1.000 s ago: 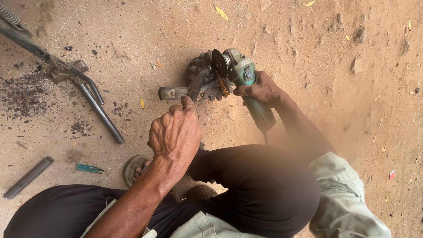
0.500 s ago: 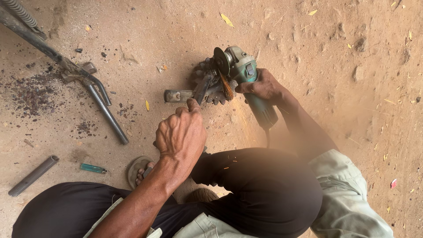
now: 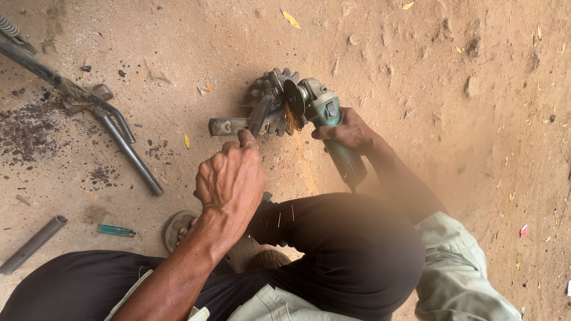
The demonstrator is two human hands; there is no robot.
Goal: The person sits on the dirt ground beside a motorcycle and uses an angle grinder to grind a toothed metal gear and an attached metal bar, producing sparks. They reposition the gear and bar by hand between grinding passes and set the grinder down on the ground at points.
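Kickback risk: your angle grinder (image 3: pixel 321 113) has its disc on edge against the toothed sprocket (image 3: pixel 270 101), sparks spilling toward the lower middle of the frame. If the disc tilts or catches between teeth, I judge it could jump toward your left hand (image 3: pixel 232 181).

Spark risk: the sparks fall onto your dark trouser leg (image 3: pixel 333 249); cloth that close could scorch.

Work slipping: the sprocket and its metal arm (image 3: pixel 229 126) lie on loose dirt ground (image 3: pixel 416 59) with no clamp to be seen. Only your hand steadies them, so a push from the disc might turn the piece.

Right hand (image 3: pixel 351 131): clenched around the grinder's body, just right of centre.

Left hand: fingers curled and closed on the dark bar (image 3: pixel 260 116) that rises from the sprocket, thumb tip on top.

Sprocket versus fingers: it sits in the upper middle of the frame, just above your left fingertips and touching the disc. Your knuckles are near the cutting line, hardly apart from it.
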